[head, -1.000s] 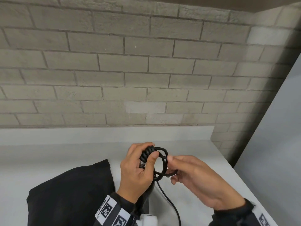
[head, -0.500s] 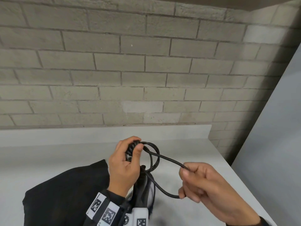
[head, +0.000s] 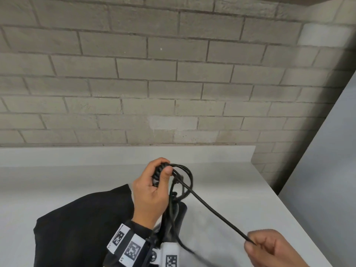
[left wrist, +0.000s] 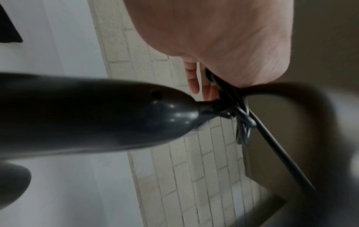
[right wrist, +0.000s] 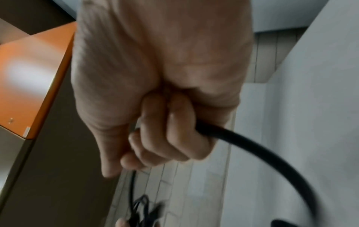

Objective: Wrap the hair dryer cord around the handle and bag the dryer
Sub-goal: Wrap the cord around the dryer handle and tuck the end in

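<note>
My left hand [head: 154, 186] grips the dark hair dryer's handle end with black cord coils [head: 159, 171] wound round it, thumb pressing on the coils. The dryer body [left wrist: 87, 116] hangs below that hand, mostly hidden in the head view. A straight run of black cord [head: 215, 210] stretches taut from the coils down to my right hand [head: 269, 247], which holds it in a closed fist near the table's front right. In the right wrist view the cord [right wrist: 242, 142] leaves my curled fingers [right wrist: 174, 130]. A black cloth bag [head: 82, 226] lies flat on the white table, left of my left wrist.
The white table [head: 231, 189] runs back to a grey brick wall [head: 154, 83]. Its right edge drops off beside a pale grey panel [head: 327, 170]. An orange-topped surface [right wrist: 29, 76] shows in the right wrist view.
My right hand has pulled the cord away from the handle, down and to the right, drawing a loose loop into a taut straight line. The left hand keeps its grip on the coils.
</note>
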Demonstrator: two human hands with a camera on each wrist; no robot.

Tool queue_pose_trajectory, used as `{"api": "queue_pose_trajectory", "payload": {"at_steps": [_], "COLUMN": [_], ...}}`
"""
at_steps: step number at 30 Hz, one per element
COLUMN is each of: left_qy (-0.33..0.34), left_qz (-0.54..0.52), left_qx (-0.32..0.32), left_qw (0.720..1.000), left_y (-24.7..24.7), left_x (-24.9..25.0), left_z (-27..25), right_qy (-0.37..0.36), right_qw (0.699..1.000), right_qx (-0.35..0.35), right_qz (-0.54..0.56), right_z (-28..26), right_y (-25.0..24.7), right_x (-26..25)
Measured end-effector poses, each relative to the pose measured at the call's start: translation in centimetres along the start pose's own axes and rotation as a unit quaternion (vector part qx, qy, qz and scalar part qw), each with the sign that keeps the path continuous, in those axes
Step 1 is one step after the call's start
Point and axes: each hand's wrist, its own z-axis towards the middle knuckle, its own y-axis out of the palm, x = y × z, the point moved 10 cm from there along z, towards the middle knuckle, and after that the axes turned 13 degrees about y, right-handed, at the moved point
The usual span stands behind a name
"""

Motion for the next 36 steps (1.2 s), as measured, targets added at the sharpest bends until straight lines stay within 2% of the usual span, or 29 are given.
{"api": "queue_pose_trajectory", "payload": {"at_steps": [2,4,5,6,8,10,12,13,16,17,19,21,22,23,25,28,31,36], "left_qy": [-0.017,-0.028,-0.031,-0.034,-0.04,-0.05,-0.051,-0.05,-0.048,-0.043,-0.029,-0.012,-0.007,-0.005,0.0,0.009,0.012,-0.009], "left_qz": [0.007,0.004,0.001,-0.004,-0.015,-0.028,-0.034,-0.035,-0.032,-0.022,-0.002,0.017,0.025,0.031,0.037,0.039,0.046,0.032], "left_qx": [0.025,0.036,0.038,0.04,0.042,0.043,0.042,0.042,0.046,0.048,0.046,0.044,0.047,0.051,0.058,0.048,0.039,0.046], "left_qw": [1.0,0.999,0.999,0.999,0.998,0.997,0.997,0.997,0.997,0.998,0.999,0.999,0.999,0.998,0.998,0.998,0.998,0.998], "left_y": [-1.2,-1.8,-1.9,-1.9,-1.8,-1.6,-1.3,-1.1,-0.7,-0.7,-0.6,-0.5,-0.5,-0.6,-0.6,-0.2,-0.3,-1.4], "left_x": [-1.0,-1.4,-1.4,-1.3,-1.4,-1.4,-1.2,-1.0,-0.6,-0.5,-0.1,0.3,0.5,0.6,0.9,1.5,1.6,0.7], "left_z": [0.2,0.3,0.3,0.3,0.2,0.0,0.0,0.0,-0.2,-0.2,-0.1,-0.1,-0.1,-0.1,-0.3,-0.4,-0.3,0.0], "right_qy": [-0.004,-0.011,-0.025,-0.026,-0.019,0.001,0.007,0.003,-0.033,-0.063,-0.158,-0.247,-0.263,-0.257,-0.197,-0.133,-0.145,-0.16], "right_qw": [0.997,0.996,0.994,0.991,0.965,0.952,0.95,0.946,0.918,0.899,0.875,0.877,0.892,0.91,0.952,0.978,0.984,0.986], "right_qx": [0.048,0.061,0.093,0.086,0.068,0.068,0.129,0.185,0.386,0.433,0.457,0.411,0.366,0.32,0.211,0.102,0.058,0.038], "right_qz": [0.059,0.07,0.057,0.101,0.251,0.299,0.285,0.267,0.087,0.033,-0.004,-0.028,-0.045,-0.06,-0.1,-0.124,-0.086,-0.004], "right_z": [-0.6,-1.2,-1.4,-1.4,-1.3,-1.0,-0.6,-0.4,-1.1,-1.4,-2.0,-2.3,-1.9,-1.3,0.7,2.4,2.5,1.1], "right_y": [-2.6,-3.6,-4.3,-4.0,-3.6,-3.0,-3.9,-4.8,-6.5,-6.2,-3.9,0.1,2.3,4.4,8.2,11.9,12.6,8.3], "right_x": [1.3,2.7,3.1,3.4,4.6,5.5,6.1,6.5,5.1,3.8,0.8,-2.7,-4.0,-5.0,-5.2,-5.3,-5.9,-5.1]}}
